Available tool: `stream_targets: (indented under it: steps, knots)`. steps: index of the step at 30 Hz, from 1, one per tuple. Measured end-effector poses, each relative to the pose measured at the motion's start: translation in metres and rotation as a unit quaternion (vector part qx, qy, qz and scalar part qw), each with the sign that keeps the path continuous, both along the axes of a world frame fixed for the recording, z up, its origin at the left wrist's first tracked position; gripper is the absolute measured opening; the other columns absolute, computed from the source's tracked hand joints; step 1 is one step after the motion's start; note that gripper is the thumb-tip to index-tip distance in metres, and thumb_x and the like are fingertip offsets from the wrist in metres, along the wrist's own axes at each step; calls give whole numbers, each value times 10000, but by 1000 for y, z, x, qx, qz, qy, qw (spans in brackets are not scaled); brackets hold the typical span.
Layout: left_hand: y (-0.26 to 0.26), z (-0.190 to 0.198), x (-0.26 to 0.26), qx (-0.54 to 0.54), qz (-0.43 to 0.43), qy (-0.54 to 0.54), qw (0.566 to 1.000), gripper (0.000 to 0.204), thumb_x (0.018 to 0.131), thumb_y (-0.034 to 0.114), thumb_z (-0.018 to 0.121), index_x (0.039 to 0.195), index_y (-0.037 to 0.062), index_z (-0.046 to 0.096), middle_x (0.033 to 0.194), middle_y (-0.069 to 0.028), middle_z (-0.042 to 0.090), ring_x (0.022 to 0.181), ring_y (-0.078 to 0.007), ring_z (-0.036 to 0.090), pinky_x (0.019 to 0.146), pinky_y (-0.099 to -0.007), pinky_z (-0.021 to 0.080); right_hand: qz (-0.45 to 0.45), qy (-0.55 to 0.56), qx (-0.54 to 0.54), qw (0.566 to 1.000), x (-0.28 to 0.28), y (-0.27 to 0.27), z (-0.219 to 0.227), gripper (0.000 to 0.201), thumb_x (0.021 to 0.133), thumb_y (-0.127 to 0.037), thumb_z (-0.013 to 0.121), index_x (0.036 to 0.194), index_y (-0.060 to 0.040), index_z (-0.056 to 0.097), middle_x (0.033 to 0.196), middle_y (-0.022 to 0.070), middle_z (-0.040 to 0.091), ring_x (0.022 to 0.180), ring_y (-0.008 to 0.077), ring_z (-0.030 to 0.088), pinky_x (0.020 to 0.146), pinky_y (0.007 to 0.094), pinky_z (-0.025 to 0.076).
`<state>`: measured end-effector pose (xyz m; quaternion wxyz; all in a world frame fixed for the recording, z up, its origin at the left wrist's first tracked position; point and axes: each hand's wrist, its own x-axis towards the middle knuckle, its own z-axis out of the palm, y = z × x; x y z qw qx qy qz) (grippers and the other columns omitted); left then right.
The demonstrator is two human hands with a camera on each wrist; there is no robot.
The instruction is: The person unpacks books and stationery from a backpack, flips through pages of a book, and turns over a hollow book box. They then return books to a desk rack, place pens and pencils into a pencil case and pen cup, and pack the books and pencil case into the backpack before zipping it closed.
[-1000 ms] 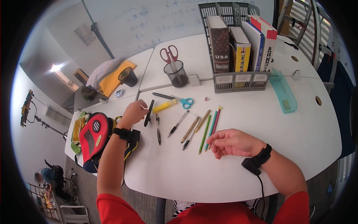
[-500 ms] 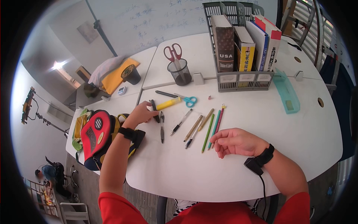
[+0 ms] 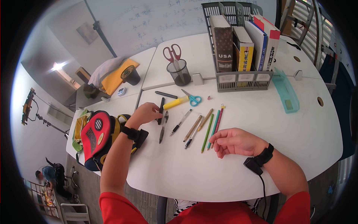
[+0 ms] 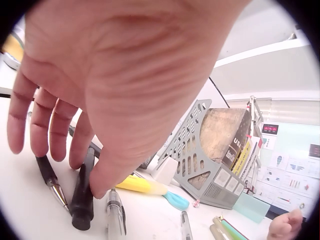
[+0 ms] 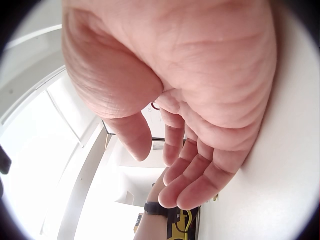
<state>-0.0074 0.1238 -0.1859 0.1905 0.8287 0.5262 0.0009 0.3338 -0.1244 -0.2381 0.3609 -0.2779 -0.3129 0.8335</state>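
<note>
L hand (image 3: 144, 113) – pinches blk pen (image 4: 82, 200) | bk (image 3: 223, 43) – "USA", "Statue of Liberty"

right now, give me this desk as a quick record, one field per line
left hand: pinches black marker
beside marker: clear pen
right hand: rests on desk, fingers loosely curled, holding nothing
nearest right hand: pencils
loose scissors: teal scissors, lying beside yellow highlighter
stored scissors: maroon scissors, upright in mesh cup
books: standing in grey rack
right of rack: teal tray
left side: red bag
</note>
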Motion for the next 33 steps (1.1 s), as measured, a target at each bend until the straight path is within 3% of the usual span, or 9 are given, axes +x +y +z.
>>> stream_targets:
  steps: [8,11,14,21,26,28,29,31,33]
  knots:
    - [-10,6,7,-43,-16,37,998,338,821,251,796,1024,-20,803,945,-159,793,883,-255,750,844,-357,587,4,9,1,1000,1,0,-3,282,1076,-151,596,1318,-9,625,1080,95,719,954,216,706,924,370,567]
    - [-11,-1,8,-40,-40,9,998,368,835,234,781,1108,-12,776,1021,-152,782,895,-257,739,846,-365,588,5,4,-1,1000,1,0,0,283,1076,-151,596,1318,-8,624,1078,94,719,957,212,706,924,371,568]
    - [-16,-7,20,5,-64,-80,995,453,883,252,768,1274,40,685,1228,-162,696,1050,-264,681,923,-367,562,2,-3,-1,1000,0,0,1,259,1083,-141,568,1301,-6,608,1053,100,709,951,212,706,919,364,581]
    - [-56,0,76,108,-80,42,990,570,856,514,814,1204,68,743,1190,-153,690,1095,-312,678,936,-399,552,-1,-5,-6,1000,-1,0,2,244,1084,-142,579,1282,-8,625,1057,86,710,947,220,705,916,371,581]
    - [-46,0,85,69,-78,70,992,459,882,491,777,1025,56,791,1137,-154,703,1023,-297,711,887,-412,569,1,3,-4,1000,0,0,-1,242,1081,-146,593,1275,-7,633,1063,80,712,952,223,706,915,375,581]
    - [-43,-5,78,124,-89,-37,988,424,909,433,749,939,11,780,1072,-181,725,908,-316,730,820,-422,580,-1,9,-6,1000,0,0,-1,245,1077,-143,601,1278,-5,633,1068,79,713,955,224,706,918,377,580]
    - [-40,0,74,125,-89,-37,987,424,909,433,749,939,11,780,1072,-181,725,908,-316,730,820,-422,580,-1,9,-4,1000,0,0,-1,245,1077,-143,601,1278,-5,633,1068,79,713,955,224,706,918,377,580]
    - [-30,16,65,58,37,-99,993,376,938,409,701,991,50,799,915,-161,765,910,-342,738,820,-456,578,1,20,-6,1000,0,0,-1,249,1074,-138,605,1284,-5,632,1071,78,714,957,224,706,921,379,579]
    - [-12,23,40,143,56,-57,987,410,965,425,647,1007,43,790,893,-172,775,865,-374,745,811,-469,578,-2,18,-7,1000,1,0,-3,250,1075,-135,602,1286,-5,632,1074,80,715,956,226,706,923,380,579]
